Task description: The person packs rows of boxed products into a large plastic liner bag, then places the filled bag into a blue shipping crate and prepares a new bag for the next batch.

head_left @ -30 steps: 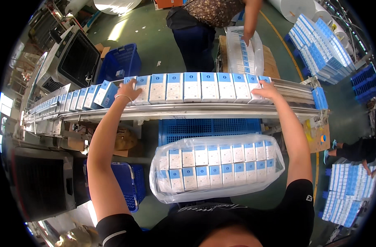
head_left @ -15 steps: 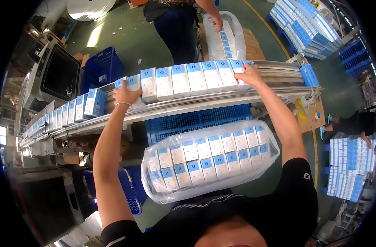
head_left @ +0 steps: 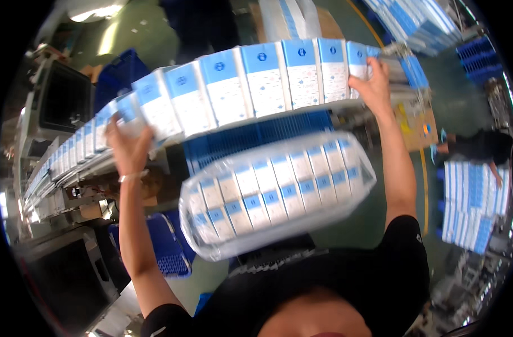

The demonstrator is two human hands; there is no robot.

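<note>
A long row of blue-topped white cartons [head_left: 262, 78] spans the space between my hands, raised close in front of me and bowed in a slight arc. At its left end my left hand [head_left: 130, 143], somewhat blurred, presses against the last carton with fingers curled behind it. My right hand [head_left: 372, 87] clamps the right end, thumb on the front and fingers around the side. Nearer to me, a clear plastic bag [head_left: 197, 250] holds two rows of similar cartons.
More cartons [head_left: 71, 151] stand along the conveyor [head_left: 68, 178] at left. Beneath the row is a blue crate [head_left: 200, 149]. Another blue basket [head_left: 169, 247] sits lower left. A co-worker [head_left: 200, 28] stands across the conveyor by another filled bag [head_left: 290, 22]. Carton stacks [head_left: 472, 208] are at right.
The row of cartons has come up off the conveyor toward me, held between both hands. My left hand has shifted left and down in the view, my right hand slightly right.
</note>
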